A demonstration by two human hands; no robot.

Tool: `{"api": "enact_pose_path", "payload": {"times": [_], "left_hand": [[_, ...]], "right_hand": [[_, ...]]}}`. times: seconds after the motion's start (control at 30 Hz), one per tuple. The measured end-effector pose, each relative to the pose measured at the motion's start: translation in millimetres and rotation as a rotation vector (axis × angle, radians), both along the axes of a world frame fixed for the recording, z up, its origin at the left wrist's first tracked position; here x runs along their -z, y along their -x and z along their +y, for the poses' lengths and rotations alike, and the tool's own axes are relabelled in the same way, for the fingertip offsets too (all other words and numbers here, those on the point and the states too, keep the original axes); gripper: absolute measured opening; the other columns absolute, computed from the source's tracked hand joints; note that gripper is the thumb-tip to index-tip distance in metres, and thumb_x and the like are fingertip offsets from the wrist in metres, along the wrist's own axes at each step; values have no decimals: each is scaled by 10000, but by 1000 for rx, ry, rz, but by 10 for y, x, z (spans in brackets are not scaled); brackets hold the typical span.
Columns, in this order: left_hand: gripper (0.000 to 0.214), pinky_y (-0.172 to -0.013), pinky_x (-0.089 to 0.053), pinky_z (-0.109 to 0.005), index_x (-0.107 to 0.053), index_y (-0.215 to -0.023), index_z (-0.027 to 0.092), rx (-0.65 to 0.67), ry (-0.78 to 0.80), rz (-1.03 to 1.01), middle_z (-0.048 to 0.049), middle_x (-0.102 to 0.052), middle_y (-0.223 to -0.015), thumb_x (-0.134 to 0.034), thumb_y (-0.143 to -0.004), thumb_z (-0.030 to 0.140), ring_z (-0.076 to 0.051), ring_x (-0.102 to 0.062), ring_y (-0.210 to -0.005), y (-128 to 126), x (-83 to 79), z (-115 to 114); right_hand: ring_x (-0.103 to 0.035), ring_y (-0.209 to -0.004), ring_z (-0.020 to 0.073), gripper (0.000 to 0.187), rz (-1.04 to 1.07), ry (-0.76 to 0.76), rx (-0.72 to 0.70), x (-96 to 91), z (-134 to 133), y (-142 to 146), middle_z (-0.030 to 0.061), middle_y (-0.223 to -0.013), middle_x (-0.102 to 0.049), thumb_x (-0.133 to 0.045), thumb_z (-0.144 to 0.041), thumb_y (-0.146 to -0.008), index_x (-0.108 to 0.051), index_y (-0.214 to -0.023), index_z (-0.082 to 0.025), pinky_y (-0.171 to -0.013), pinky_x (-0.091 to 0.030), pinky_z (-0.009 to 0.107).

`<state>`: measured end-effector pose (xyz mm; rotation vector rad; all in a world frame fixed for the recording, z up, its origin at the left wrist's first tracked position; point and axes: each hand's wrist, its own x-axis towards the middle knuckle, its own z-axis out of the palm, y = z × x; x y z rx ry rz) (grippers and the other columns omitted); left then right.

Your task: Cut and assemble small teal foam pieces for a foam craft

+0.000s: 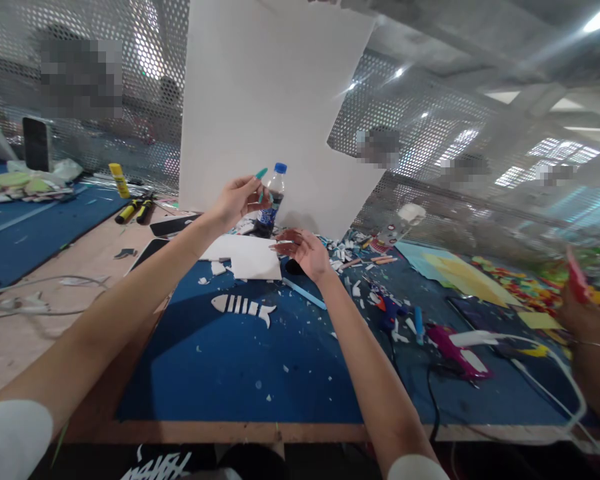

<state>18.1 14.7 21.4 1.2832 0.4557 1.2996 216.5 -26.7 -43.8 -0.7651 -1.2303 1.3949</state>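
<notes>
My left hand [243,198] is raised in front of a plastic bottle [269,215] with a blue cap and dark liquid. Its thumb points up, apart from the curled fingers, and the nails are teal. I see nothing held in it; whether it touches the bottle I cannot tell. Lower and to the right, my right hand [307,252] hovers with loosely spread, empty fingers by the edge of a white sheet [255,259]. On the blue mat [220,373] lies a white fish-skeleton shape [244,308], made of a head, several separate strips and a tail.
White scraps [343,250] litter the mat. Right of my forearm lie a blue glue gun [393,312] and a magenta tool [457,353] with cables. A tall white board [275,100] stands behind. Cutters [136,210] and a glue stick [119,180] are left. Another person's hand [587,313] is far right.
</notes>
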Motion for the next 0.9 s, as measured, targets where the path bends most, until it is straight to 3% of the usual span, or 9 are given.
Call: {"api": "enact_pose_path", "payload": {"times": [0.27,0.43,0.63,0.77,0.9], "left_hand": [[307,-622,-498,-214,-443,-647,159,-35,-24,59,14,-529,-643,-469,-875,363,-51,-534,-554,9,6,13],[371,-439,-338,-178,-446,-583,154,-73,-201,326,50,-396,-501,-461,-877,380,-29,-361,-405,-75,79,-14],[367,-644,-418,-246,-459,-599,155,4,-415,386,-20,-552,-659,-444,-875,396,-89,-514,-633,-214,125,-165],[344,-579,-402,-263,-473,-597,167,-106,-466,454,-13,-521,-615,-418,-882,353,-97,-483,-576,-226,91,-229],[307,-632,-417,-284,-536,-646,169,-175,-628,523,-25,-520,-669,-397,-884,304,-117,-497,-629,-223,63,-240]], "right_hand": [[-640,-861,189,275,26,-39,132,-4,18,34,41,-921,-693,-562,-475,-777,-609,-840,-211,-783,-522,373],[-600,-951,195,305,17,-83,113,-106,-50,92,37,-1009,-668,-562,-509,-761,-621,-865,-228,-855,-482,395],[-530,-1088,192,440,-42,-223,149,-160,-138,256,8,-1107,-612,-495,-656,-732,-592,-936,-278,-984,-375,409],[-571,-947,173,422,-62,-257,131,-210,-211,340,17,-901,-622,-425,-655,-780,-537,-894,-264,-934,-391,397],[-477,-613,131,381,-45,-133,9,-308,-318,390,-24,-613,-458,-408,-604,-825,-505,-789,-237,-669,-453,311]]}}
